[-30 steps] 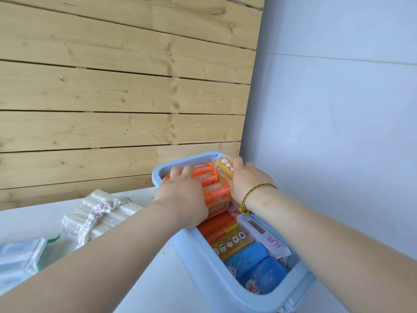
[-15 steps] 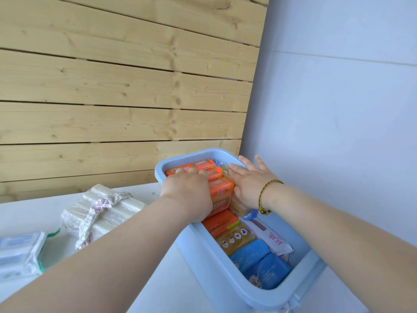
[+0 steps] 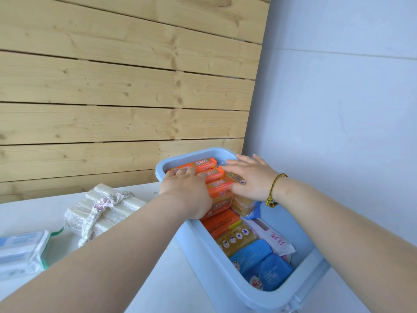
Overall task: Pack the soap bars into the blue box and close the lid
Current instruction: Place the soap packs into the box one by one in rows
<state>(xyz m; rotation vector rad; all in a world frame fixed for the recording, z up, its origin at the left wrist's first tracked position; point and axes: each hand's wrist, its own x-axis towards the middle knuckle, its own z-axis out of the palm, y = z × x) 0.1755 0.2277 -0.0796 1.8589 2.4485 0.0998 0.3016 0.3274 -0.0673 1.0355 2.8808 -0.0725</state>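
Observation:
The blue box (image 3: 198,242) stands open on the white table, against the wall corner. Several orange soap bars (image 3: 203,164) stand in a row at its far end. My left hand (image 3: 187,190) rests on top of them, fingers pointing forward and touching the second bar. My right hand (image 3: 250,179) lies flat with straight fingers on the yellow soap packs (image 3: 242,203) beside the orange row. Nearer me the box holds a yellow pack (image 3: 239,241), blue packs (image 3: 259,265) and a white-pink pack (image 3: 274,241).
A bundle of white soap bars (image 3: 106,208) in clear wrap, tied with a ribbon, lies on the table left of the box. White packs (image 3: 20,249) lie at the far left. A wooden slat wall is behind, a white wall to the right.
My right hand has let go of the yellow packs and now lies flat on them with fingers spread. My left hand has shifted slightly on the orange bars.

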